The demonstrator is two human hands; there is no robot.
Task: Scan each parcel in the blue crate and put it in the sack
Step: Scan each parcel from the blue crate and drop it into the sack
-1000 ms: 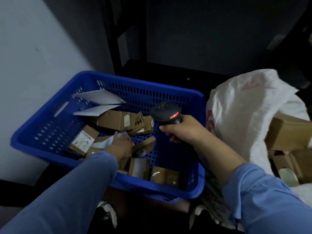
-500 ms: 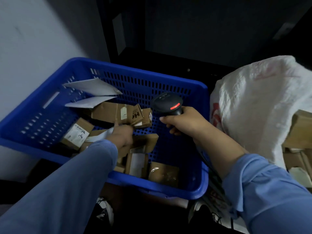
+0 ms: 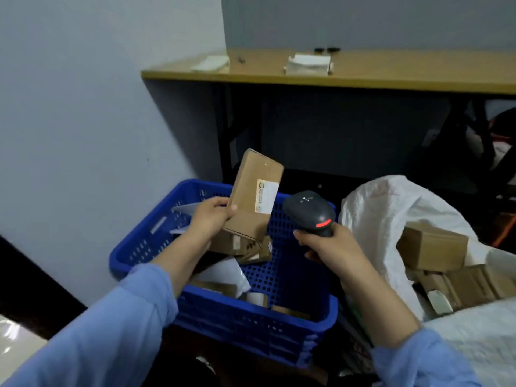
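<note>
Brown cardboard box [image 3: 251, 188] with a white label [image 3: 266, 199] points up, leaning right; left hand [image 3: 212, 222] grips it, right hand [image 3: 332, 250] grips the black scanner [image 3: 310, 212].

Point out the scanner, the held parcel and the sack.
scanner [image 3: 307, 210], head view, top of its dark head.
held parcel [image 3: 245, 185], head view, brown face beside the label.
sack [image 3: 371, 216], head view, white outer wall.

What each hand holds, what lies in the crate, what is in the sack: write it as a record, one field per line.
left hand: grips a cardboard parcel, raised above the crate, label facing the camera
right hand: grips the scanner, red light on
blue crate: holds brown boxes and a white envelope
sack: open, packed boxes inside
</note>
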